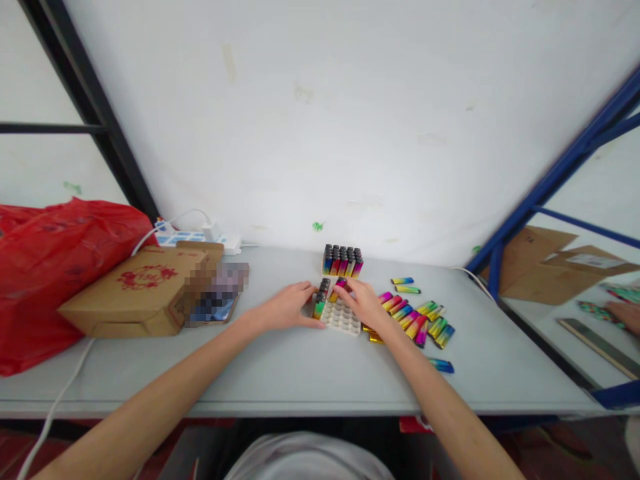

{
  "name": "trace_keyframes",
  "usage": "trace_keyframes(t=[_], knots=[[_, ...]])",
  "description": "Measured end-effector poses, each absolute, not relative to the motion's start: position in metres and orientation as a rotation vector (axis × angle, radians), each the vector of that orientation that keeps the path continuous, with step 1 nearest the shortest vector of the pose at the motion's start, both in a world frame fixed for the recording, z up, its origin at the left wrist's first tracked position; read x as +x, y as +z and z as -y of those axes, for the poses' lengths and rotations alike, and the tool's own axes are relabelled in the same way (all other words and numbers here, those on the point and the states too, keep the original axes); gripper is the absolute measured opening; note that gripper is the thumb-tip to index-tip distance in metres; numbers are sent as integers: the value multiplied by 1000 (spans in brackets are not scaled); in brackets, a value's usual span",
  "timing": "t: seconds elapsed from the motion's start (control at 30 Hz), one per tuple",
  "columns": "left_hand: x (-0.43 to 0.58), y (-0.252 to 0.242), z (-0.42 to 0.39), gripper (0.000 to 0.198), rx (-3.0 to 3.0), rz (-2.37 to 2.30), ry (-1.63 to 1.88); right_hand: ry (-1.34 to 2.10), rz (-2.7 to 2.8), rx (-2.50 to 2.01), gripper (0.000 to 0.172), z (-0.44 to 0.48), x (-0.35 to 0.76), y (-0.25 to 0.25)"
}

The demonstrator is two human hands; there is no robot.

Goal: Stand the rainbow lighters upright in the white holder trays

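Note:
A white tray with rows of round sockets [345,316] lies on the table in front of me. Along its left side stands a row of upright lighters with dark tops [321,300]. My left hand [290,307] curves around the left side of the tray, thumb at the near corner and fingers beside the row, holding it steady. My right hand [364,301] pinches a pink and gold lighter [338,288] over the far part of the tray. Right of the tray, partly behind my right forearm, lies a loose pile of shiny multicoloured lighters [415,323].
Behind the tray stands a block of upright lighters [343,261]. On the left are a cardboard box [135,287], a red plastic bag [70,267], a power strip [227,243] and a blurred item [215,300]. Beyond the blue frame [520,220], another person's hand [625,315] shows.

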State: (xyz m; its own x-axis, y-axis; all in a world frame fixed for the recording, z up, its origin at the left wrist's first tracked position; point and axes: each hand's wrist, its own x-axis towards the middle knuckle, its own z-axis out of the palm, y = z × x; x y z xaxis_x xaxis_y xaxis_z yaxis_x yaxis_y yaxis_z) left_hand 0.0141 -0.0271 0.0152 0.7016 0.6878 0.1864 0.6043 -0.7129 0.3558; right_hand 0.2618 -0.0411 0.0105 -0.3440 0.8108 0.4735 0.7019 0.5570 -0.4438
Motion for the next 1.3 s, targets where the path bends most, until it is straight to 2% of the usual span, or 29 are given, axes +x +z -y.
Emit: trace_keyframes(t=[0.33,0.53,0.73,1.0,1.1,1.3], knots=[[13,14,26,79,2638,-1015,465,210,2250,-1159,26,41,256,10],[14,20,29,74,2627,-1033,436,297,2136,-1177,27,58,275,43],[16,21,30,74,2625,-1046,427,204,2082,-1333,24,71,350,69],[15,23,30,75,2614,-1073,365,-5,2038,-1687,23,28,464,35],[15,23,30,75,2600,-1080,371,43,2047,-1689,25,4,475,25],[15,21,30,76,2594,-1060,424,256,2097,-1707,15,-12,474,26]])
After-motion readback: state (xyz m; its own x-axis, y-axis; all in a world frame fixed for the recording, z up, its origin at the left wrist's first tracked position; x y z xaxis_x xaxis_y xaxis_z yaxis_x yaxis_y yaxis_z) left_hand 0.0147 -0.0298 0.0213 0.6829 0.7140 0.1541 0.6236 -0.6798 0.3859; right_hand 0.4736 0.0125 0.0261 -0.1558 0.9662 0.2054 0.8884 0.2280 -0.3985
